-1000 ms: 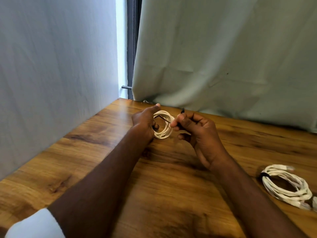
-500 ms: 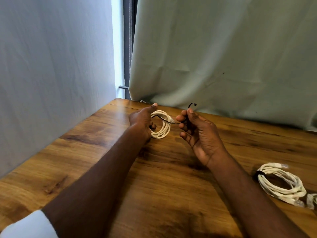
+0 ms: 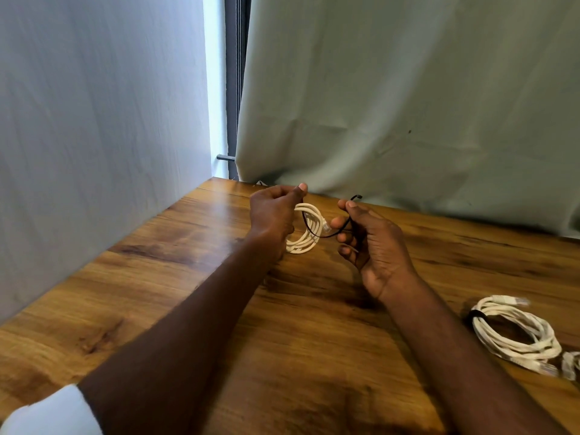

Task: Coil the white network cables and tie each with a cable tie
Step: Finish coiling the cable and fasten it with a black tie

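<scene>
Cable coil [image 3: 306,229]: gripped in left hand [image 3: 273,211]. Cable tie [image 3: 332,229]: pinched by right hand [image 3: 373,243] fingers, arcing leftward through the coil.

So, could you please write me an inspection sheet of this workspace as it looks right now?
Surface: wooden table, brown grain, bare in the middle.
Job's things: white cable coil held above the table; black cable tie looped across it, not yet closed. Second coil lies at the right, already bound by a black band.
Clutter: nothing seen.
Grippers: left hand grips the held coil; right hand pinches the tie's free end.
Cables: only the two coils; a plug shows on each.
Surroundings: pale wall on the left, green curtain behind, a bright gap between them.
</scene>
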{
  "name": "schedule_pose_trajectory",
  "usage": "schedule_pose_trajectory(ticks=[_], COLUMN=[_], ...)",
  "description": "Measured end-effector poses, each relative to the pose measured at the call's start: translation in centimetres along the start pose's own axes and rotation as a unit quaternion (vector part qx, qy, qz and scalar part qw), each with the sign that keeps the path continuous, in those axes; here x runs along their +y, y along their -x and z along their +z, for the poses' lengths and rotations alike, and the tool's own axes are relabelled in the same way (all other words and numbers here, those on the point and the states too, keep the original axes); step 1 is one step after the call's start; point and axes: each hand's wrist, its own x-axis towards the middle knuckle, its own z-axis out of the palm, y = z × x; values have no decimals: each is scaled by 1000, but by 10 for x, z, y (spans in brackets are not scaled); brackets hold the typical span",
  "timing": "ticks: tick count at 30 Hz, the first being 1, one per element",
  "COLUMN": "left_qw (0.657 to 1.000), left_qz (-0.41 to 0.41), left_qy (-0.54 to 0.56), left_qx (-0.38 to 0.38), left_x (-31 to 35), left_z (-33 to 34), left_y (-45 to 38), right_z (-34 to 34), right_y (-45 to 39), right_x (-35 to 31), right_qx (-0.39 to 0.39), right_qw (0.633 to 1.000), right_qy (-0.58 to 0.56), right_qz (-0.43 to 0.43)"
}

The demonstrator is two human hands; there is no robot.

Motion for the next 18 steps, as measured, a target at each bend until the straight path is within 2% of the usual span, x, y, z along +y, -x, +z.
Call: schedule_pose_trajectory(ticks=[4,8,18], left_qw=[988,972,969], left_qz=[137,202,208], left_qy=[-71,-113,-108], left_qx=[-16,-43,-77], left_x=[-5,-9,-10], left_z=[7,11,12], left_y=[-1,2,0], right_z=[-2,-4,-8], right_y=[-2,-2,-10], right_x=[-1,-5,0], right_qx=[2,-23,-7], right_qw=[1000,997,998], right_qy=[-11,-53,-54], right_qz=[2,46,37])
